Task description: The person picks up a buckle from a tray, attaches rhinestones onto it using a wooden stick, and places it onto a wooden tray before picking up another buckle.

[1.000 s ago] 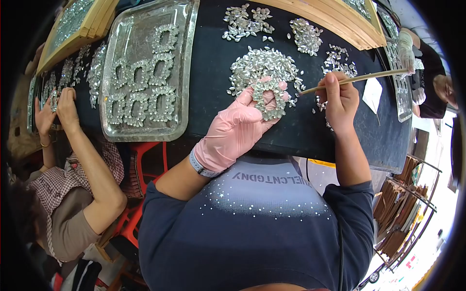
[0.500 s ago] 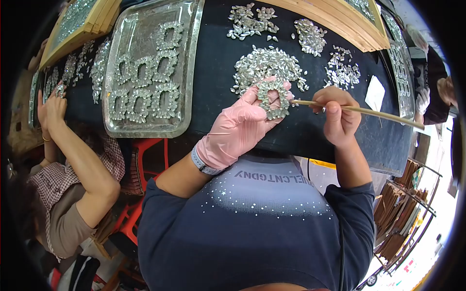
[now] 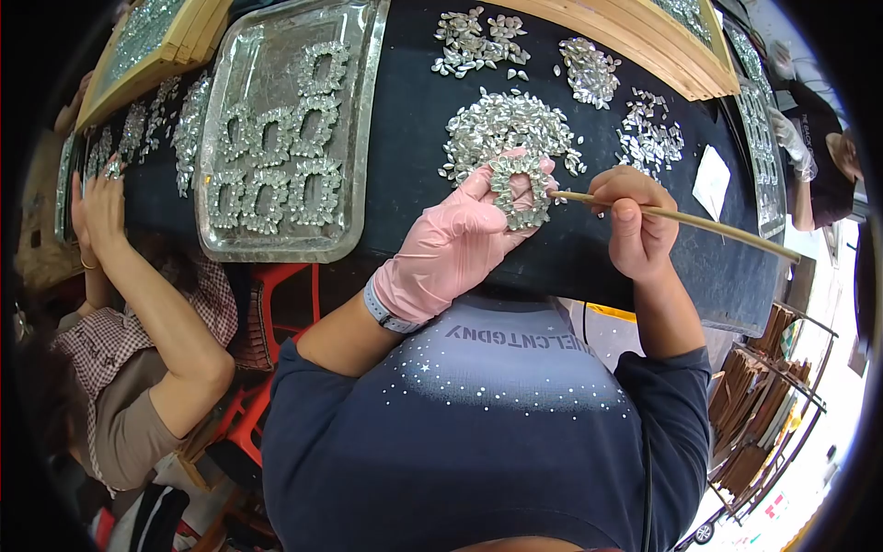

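My left hand (image 3: 446,244), in a pink glove, is closed on a small rectangular frame (image 3: 505,204) edged with shiny silver-green stones. Bare fingers of my right hand (image 3: 639,225) pinch a thin wooden stick (image 3: 708,224). The stick's left tip lies right by the frame's right edge; whether it touches cannot be made out. Just beyond the gloved fingers spreads a large pile of silvery drop-shaped stones (image 3: 506,124) on the black tabletop. To the left, a clear tray (image 3: 267,244) carries several similar stone-studded frames (image 3: 315,191) in rows.
Smaller stone heaps (image 3: 589,74) lie farther back, near a wooden-edged box (image 3: 635,41). A white paper piece (image 3: 711,184) rests at right. Another person's hands (image 3: 106,207) work at the left; a person in dark clothing (image 3: 814,138) stands at far right beside another tray (image 3: 759,138).
My hands stay almost in place, with the stick's tip still by the frame. At far right, the other person's gloved hands have moved toward the tray.
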A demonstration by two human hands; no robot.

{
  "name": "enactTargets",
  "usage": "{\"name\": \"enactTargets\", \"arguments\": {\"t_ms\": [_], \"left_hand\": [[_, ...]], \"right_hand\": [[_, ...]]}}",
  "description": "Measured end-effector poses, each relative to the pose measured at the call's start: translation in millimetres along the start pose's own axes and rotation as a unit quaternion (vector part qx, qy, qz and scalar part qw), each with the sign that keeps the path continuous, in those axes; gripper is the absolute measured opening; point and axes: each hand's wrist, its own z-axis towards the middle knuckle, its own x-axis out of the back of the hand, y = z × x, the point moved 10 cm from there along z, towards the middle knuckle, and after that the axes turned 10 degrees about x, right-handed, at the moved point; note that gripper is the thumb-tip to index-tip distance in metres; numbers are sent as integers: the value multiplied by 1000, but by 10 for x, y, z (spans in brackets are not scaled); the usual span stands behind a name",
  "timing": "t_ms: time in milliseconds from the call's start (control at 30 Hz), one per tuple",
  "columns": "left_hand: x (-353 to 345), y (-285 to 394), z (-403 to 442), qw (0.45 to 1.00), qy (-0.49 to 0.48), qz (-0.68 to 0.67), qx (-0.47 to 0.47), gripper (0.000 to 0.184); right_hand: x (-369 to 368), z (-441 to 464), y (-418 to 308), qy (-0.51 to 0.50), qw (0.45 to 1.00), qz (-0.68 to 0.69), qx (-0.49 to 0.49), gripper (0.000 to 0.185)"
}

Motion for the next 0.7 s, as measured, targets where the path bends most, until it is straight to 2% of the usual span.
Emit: {"name": "enactTargets", "arguments": {"t_ms": [100,200,333,367,467,600,700], "left_hand": [[-11,2,5,1000,4,-3,0,60],[-2,6,-2,1000,8,-3,0,60],[-7,5,4,1000,8,-2,0,59],[-15,4,5,1000,5,-3,-2,59],[-15,2,4,1000,3,-3,-3,59],[-18,1,10,1000,3,-6,0,59],[-17,-4,7,1000,6,-11,2,59]], "right_hand": [[52,-37,53,34,998,41,-22,22],[182,-121,172,84,993,-17,-83,21],[163,-151,224,63,993,5,-97,20],[159,-139,219,64,993,5,-97,20],[36,-7,2,22,1000,8,-1,19],[-11,-27,45,-9,1000,-7,-13,19],[3,-39,45,3,1000,-1,-10,20]]}}
